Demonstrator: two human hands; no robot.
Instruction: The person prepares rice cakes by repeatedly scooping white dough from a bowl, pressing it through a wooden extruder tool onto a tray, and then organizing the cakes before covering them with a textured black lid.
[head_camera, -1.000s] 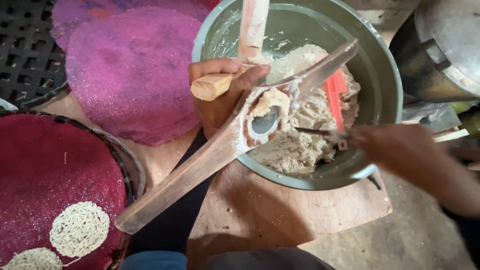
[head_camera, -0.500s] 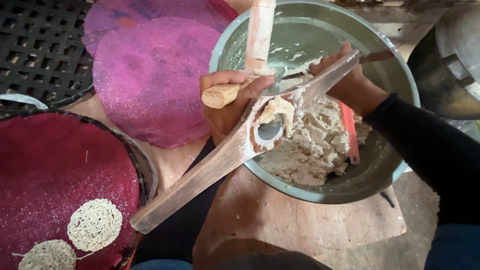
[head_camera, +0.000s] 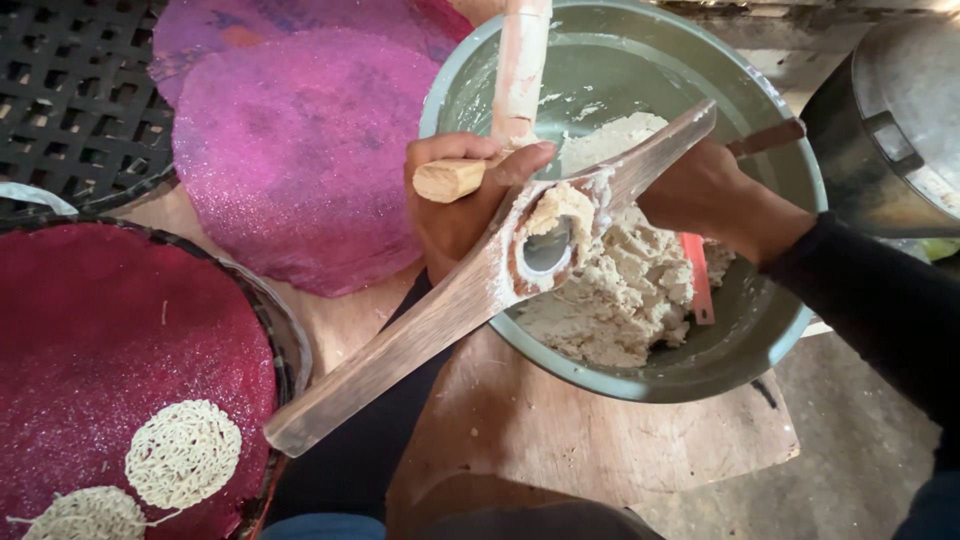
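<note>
A long wooden press (head_camera: 420, 335) lies slanted across the rim of a green metal bowl (head_camera: 640, 380) of pale dough (head_camera: 630, 290). Its round hole (head_camera: 545, 250) is smeared with dough. My left hand (head_camera: 450, 215) grips the press from beneath, beside a short wooden peg (head_camera: 445, 180) and a pale upright plunger (head_camera: 520, 60). My right hand (head_camera: 700, 190), in a black sleeve, is inside the bowl behind the press's far arm, closed on a utensil with a brown handle (head_camera: 770, 138). A red flat strip (head_camera: 697, 280) lies in the dough under that hand.
A round tray with a dark red mat (head_camera: 100, 340) at the left carries two pressed noodle discs (head_camera: 183, 452). Pink woven mats (head_camera: 300, 150) lie behind it on a black grid (head_camera: 60, 90). A metal pot (head_camera: 900, 130) stands at the right. The bowl rests on a wooden board (head_camera: 560, 440).
My right hand has come from the bowl's right side into the bowl, up behind the press arm. My left hand keeps its grip on the press.
</note>
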